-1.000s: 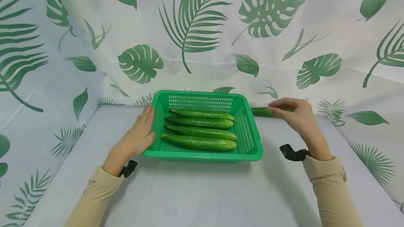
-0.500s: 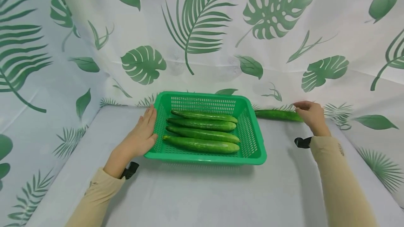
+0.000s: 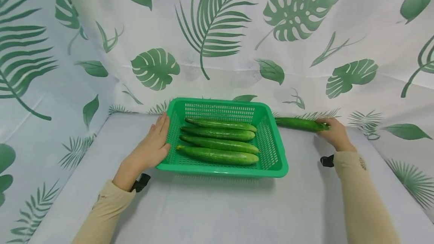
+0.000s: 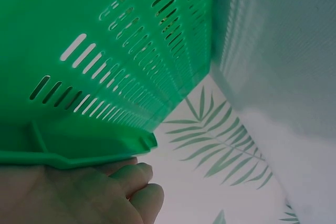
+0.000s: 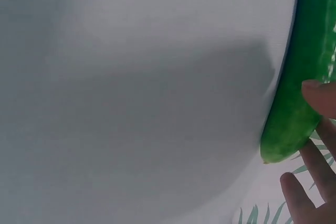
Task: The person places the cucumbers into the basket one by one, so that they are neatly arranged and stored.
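My left hand, fingers straight, rests against the left rim of a green plastic basket. In the left wrist view the same hand lies under the rim, beside the slotted basket wall. Several long cucumbers lie side by side in the basket. A loose cucumber lies behind and to the right of it, along the back edge. At its right end, my right hand pinches it. The right wrist view has the thumb on this cucumber, with fingers on its far side.
A white tabletop spreads in front of the basket. Leaf-patterned cloth rises behind the table and at both sides. The loose cucumber lies close to the foot of the back cloth.
My right hand has moved right along the loose cucumber, then down onto its right end, where it now pinches. The left hand stays at the basket rim. The whole view has shifted slightly.
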Tool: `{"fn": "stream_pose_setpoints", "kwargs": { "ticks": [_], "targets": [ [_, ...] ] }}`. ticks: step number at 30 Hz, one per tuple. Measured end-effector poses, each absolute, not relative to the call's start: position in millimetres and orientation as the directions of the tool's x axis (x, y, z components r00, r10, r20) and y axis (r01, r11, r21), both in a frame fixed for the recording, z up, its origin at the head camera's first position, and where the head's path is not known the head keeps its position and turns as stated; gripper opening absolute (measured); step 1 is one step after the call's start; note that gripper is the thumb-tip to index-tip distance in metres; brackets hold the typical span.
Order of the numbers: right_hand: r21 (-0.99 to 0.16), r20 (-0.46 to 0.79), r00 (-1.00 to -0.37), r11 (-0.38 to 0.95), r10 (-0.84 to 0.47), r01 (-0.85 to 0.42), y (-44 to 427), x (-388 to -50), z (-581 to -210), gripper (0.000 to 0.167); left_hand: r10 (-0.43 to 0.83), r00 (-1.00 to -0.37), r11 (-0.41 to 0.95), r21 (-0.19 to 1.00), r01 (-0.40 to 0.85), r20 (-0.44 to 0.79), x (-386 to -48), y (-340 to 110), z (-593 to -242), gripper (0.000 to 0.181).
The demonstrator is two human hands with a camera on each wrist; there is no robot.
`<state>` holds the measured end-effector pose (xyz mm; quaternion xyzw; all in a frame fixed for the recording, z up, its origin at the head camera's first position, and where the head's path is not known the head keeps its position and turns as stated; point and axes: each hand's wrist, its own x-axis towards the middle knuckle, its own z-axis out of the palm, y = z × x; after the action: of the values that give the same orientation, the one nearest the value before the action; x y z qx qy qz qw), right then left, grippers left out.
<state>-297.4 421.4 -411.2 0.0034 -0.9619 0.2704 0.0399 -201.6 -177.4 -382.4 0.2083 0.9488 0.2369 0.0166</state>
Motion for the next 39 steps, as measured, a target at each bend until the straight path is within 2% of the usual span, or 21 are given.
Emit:
{"fn": "stream_pose_setpoints", "kwargs": {
  "ticks": [9, 15, 26, 39],
  "targets": [
    [-0.55, 0.047, -0.999, 0.835, 0.01, -0.017, 421.7, -283.6, -418.9, 0.048, 0.394, -0.917, 0.803, 0.46, 0.379, 0.066, -199.6, -178.3, -381.3, 0.073],
    [-0.624, -0.043, -0.999, 0.781, 0.014, 0.037, 426.4, -266.6, -421.7, 0.056, 0.388, -0.92, 0.814, 0.451, 0.367, 0.048, -200.6, -178.1, -381.4, 0.073],
    [-0.741, -0.129, -0.991, 0.662, 0.033, 0.118, 440.9, -210.3, -435.0, 0.07, 0.394, -0.918, 0.811, 0.451, 0.373, 0.052, -200.5, -175.9, -380.6, 0.073],
    [-0.793, -0.174, -0.984, 0.586, 0.039, 0.164, 447.8, -201.8, -447.8, 0.073, 0.395, -0.917, 0.811, 0.446, 0.377, 0.056, -201.6, -177.4, -381.0, 0.073]
  ]
}}
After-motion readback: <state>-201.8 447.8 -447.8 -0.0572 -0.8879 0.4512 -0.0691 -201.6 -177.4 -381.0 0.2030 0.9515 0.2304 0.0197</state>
